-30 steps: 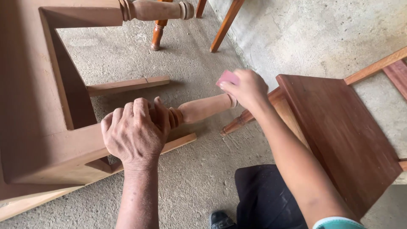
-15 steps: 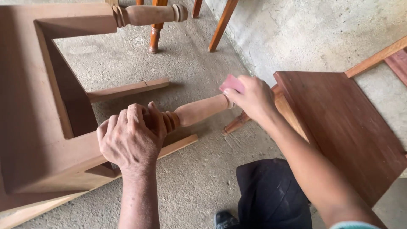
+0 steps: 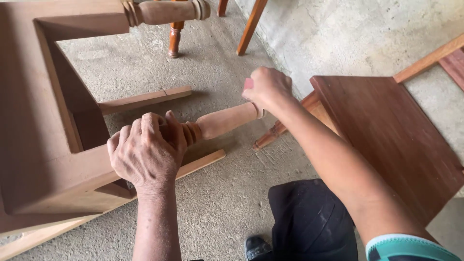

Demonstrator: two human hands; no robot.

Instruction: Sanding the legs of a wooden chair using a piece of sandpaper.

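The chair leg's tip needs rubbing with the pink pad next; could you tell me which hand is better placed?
Probably the right hand: it holds the pink pad at the chair leg tip, while the left hand grips the leg's ringed part.

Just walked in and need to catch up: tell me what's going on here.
A person is working on an unfinished wooden chair tipped on its side on the concrete floor. The left hand grips its turned leg near the rings, while the right hand presses a small pink sanding pad at the leg's tip. A darker finished chair stands alongside.

Head camera looks steeply down, close, over the concrete floor [image 3: 227,203].
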